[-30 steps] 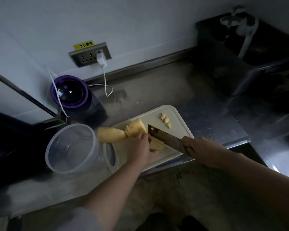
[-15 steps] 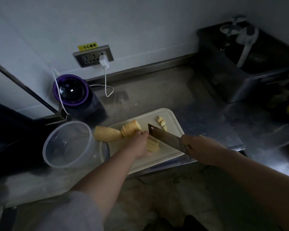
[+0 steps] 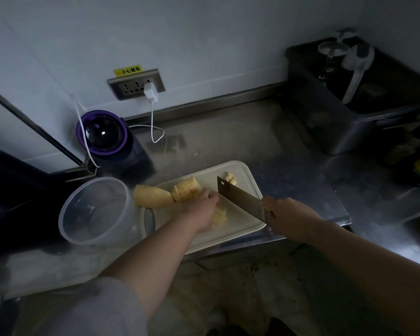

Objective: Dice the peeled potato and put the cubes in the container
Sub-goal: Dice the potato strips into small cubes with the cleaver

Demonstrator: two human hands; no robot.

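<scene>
Two hands: our left hand (image 3: 200,210) curls fingers (image 3: 208,194) over the potato strips (image 3: 220,215); our right hand (image 3: 287,215) grips the cleaver (image 3: 240,199) at their 2 o'clock.

Potato pieces (image 3: 187,190) noted pale yellow, brown-speckled. Cutting board (image 3: 243,170) cream. Container (image 3: 95,212) at 9 o'clock clear. Cleaver (image 3: 240,200) grey. Appliance (image 3: 102,132) rim at 11 purple.

Board (image 3: 243,215) sitting at front edge of counter (image 3: 228,141); container (image 3: 95,212) standing just left of it; potato (image 3: 186,190) lying on board; appliance (image 3: 102,134) standing behind container.
</scene>
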